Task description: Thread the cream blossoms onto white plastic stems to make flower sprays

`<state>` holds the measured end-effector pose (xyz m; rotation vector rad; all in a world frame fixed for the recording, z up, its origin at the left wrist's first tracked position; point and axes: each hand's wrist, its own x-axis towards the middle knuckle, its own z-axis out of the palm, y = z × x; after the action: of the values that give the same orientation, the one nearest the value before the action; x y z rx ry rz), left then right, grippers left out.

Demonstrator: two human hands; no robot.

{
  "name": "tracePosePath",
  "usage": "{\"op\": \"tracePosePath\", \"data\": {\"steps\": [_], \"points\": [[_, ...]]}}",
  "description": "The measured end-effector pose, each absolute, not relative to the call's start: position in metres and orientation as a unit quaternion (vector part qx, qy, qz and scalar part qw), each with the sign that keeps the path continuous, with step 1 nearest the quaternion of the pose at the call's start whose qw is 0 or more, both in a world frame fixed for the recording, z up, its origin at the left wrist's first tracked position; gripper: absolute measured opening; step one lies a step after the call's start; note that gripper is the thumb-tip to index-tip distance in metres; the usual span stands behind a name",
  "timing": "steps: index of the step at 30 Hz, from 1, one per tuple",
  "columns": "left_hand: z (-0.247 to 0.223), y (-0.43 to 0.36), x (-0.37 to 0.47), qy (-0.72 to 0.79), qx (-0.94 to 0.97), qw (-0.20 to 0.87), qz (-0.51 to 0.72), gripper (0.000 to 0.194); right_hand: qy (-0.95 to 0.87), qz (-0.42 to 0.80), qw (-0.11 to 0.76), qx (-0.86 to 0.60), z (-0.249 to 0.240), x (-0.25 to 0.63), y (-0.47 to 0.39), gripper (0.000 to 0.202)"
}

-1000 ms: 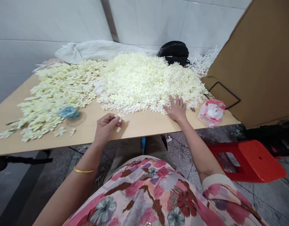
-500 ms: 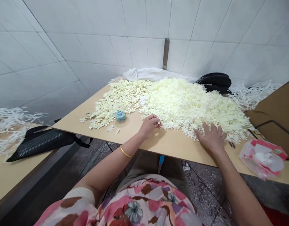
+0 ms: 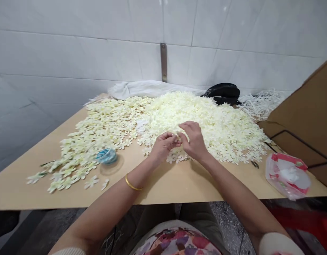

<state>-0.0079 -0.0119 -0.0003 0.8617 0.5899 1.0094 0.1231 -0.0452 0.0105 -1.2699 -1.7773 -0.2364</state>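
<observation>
Close together above the front edge of a large heap of pale yellow-white artificial flowers (image 3: 227, 131), my two hands meet at the fingertips. My left hand (image 3: 163, 147), with a gold bangle on the wrist, is closed in a pinch; a tiny pale bit shows at its fingertips, too small to name. My right hand (image 3: 194, 141) reaches its thumb to the left fingertips, while its index finger stands apart from the thumb. A looser spread of flowers (image 3: 99, 124) covers the left side. Beside it sits a small round clear container (image 3: 107, 156) with blue-and-white contents.
At the right lie a clear-and-red plastic bag (image 3: 288, 175) and a cardboard sheet (image 3: 304, 120). Behind the heap are a black object (image 3: 224, 92), white strands (image 3: 264, 104) and a white cloth or sack (image 3: 142, 88). The tabletop (image 3: 174, 187) ends just before my body.
My right hand has left the heap on the right and come over to my left hand. The view has turned rightward and closer to the table.
</observation>
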Motion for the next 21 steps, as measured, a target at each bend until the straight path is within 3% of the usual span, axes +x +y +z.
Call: {"op": "tracePosePath", "data": {"steps": [9, 21], "points": [[0.007, -0.012, -0.018, 0.235, 0.332, 0.776, 0.482, 0.026, -0.700, -0.102, 0.524, -0.474, -0.009, 0.110, -0.044, 0.020], [0.005, -0.014, -0.018, 0.233, 0.328, 0.780, 0.479, 0.020, -0.709, -0.091, 0.510, -0.477, -0.004, 0.110, -0.052, 0.010]]}}
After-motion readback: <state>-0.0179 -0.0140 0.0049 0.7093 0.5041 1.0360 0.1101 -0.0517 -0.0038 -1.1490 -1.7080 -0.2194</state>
